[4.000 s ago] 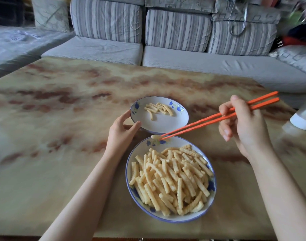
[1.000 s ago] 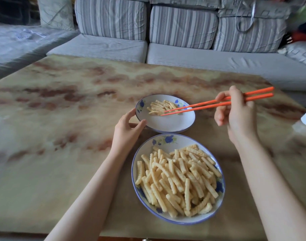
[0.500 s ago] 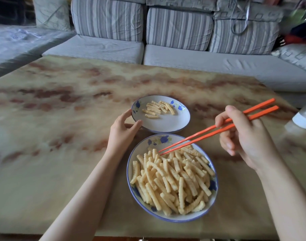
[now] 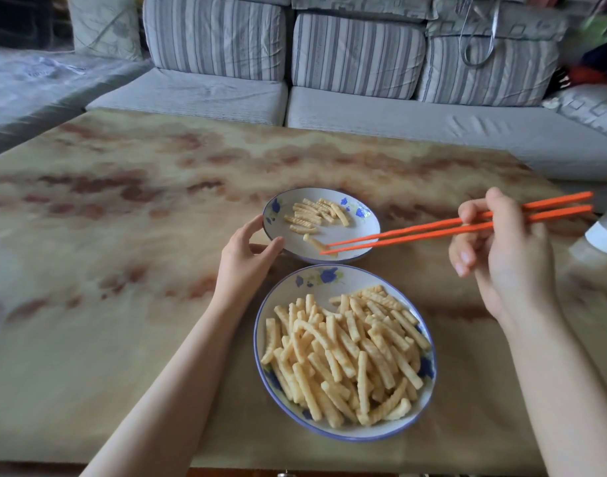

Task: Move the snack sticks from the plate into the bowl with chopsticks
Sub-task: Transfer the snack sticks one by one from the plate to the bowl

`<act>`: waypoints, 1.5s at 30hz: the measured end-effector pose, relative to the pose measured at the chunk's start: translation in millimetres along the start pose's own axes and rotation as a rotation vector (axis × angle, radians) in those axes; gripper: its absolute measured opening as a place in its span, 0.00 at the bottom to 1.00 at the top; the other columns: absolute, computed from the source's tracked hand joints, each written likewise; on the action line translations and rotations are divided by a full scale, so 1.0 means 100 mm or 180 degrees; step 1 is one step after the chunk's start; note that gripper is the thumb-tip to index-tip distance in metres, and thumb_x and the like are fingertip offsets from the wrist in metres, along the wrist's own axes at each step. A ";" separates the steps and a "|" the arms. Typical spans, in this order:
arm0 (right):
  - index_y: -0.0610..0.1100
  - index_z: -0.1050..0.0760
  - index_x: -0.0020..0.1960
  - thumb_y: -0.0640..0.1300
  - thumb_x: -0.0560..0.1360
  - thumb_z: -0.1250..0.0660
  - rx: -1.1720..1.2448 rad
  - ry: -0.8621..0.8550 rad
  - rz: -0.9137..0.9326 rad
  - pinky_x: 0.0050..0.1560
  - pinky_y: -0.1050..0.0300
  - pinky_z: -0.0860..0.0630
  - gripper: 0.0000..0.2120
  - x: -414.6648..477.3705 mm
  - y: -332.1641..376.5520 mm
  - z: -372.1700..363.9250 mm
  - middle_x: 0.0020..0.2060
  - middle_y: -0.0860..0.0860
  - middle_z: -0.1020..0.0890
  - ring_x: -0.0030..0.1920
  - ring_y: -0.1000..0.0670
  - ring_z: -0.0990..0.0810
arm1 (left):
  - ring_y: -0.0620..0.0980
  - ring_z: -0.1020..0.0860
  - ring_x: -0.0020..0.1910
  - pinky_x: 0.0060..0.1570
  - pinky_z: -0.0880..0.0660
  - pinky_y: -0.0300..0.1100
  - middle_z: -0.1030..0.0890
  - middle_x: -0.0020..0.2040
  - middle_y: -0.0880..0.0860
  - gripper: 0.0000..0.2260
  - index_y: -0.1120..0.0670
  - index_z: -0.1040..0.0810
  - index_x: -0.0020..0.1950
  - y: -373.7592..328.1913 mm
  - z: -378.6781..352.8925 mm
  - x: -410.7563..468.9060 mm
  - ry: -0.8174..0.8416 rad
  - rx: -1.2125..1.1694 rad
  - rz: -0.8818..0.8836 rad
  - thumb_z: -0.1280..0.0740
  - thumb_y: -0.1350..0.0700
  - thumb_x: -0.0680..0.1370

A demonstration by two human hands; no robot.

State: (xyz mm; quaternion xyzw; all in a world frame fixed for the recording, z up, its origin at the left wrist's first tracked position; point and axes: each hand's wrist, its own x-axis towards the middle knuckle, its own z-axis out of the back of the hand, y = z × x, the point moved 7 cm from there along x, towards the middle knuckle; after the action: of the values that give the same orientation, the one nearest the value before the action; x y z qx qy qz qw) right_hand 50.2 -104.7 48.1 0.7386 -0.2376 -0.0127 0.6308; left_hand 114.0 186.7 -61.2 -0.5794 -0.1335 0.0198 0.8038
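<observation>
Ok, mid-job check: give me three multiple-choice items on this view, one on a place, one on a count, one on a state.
1. Where are the tips of the orange chopsticks? A over the small white blue-flowered bowl; B over the large oval blue-rimmed plate; C inside a glass cup.
2. How many dishes hold ridged yellow snack sticks? A one; B two; C three.
3. What is the left hand doing? A gripping the bowl's rim; B lying flat; C holding chopsticks.
Answers: 1 A, the tips sit above the bowl's near side. 2 B, few in the bowl, a heap on the plate. 3 A, thumb and fingers curl round the rim.
</observation>
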 end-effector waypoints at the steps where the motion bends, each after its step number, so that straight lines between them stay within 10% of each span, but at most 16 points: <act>1: 0.46 0.26 0.27 0.43 0.82 0.47 0.0028 -0.0018 0.0009 0.23 0.56 0.45 0.26 0.02 -0.01 -0.03 0.21 0.50 0.28 0.15 0.52 0.36 | 0.41 0.17 0.45 0.44 0.25 0.26 0.20 0.63 0.49 0.21 0.49 0.26 0.70 0.00 0.00 0.00 -0.0001 0.0002 0.0002 0.30 0.54 0.77; 18: 0.42 0.27 0.33 0.45 0.83 0.48 -0.0586 0.0218 -0.0029 0.20 0.64 0.38 0.22 0.26 -0.44 -0.62 0.16 0.49 0.29 0.16 0.50 0.32 | 0.44 0.16 0.45 0.56 0.21 0.47 0.18 0.60 0.51 0.22 0.47 0.27 0.70 0.05 -0.01 0.00 0.0046 -0.0038 0.0082 0.30 0.52 0.77; 45: 0.44 0.27 0.30 0.48 0.82 0.45 -0.0498 0.0640 -0.0455 0.19 0.63 0.44 0.24 -0.25 0.20 -0.08 0.17 0.46 0.35 0.15 0.49 0.39 | 0.43 0.16 0.44 0.55 0.21 0.43 0.18 0.60 0.52 0.21 0.48 0.26 0.70 0.00 0.00 -0.03 0.0042 -0.0028 0.0090 0.30 0.52 0.77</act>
State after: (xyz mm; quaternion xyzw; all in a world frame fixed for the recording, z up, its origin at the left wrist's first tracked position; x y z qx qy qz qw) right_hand 23.9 -90.3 61.7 0.6998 -0.1182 -0.0019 0.7045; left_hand 111.4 186.0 -62.0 -0.5848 -0.1201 0.0268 0.8018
